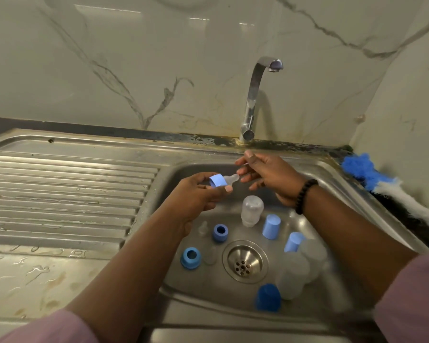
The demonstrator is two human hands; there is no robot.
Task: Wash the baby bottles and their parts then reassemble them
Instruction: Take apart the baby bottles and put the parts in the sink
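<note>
The left hand (pixel 196 194) grips a blue collar ring (pixel 217 181) with its clear teat (pixel 231 179) seated, held over the sink (pixel 337 184). The right hand (pixel 270 175) pinches the teat's tip with its fingertips (other fingers spread loosely). Below in the basin stand a clear bottle (pixel 252 210), blue caps (pixel 271 226) and rings (pixel 219 233).
</note>
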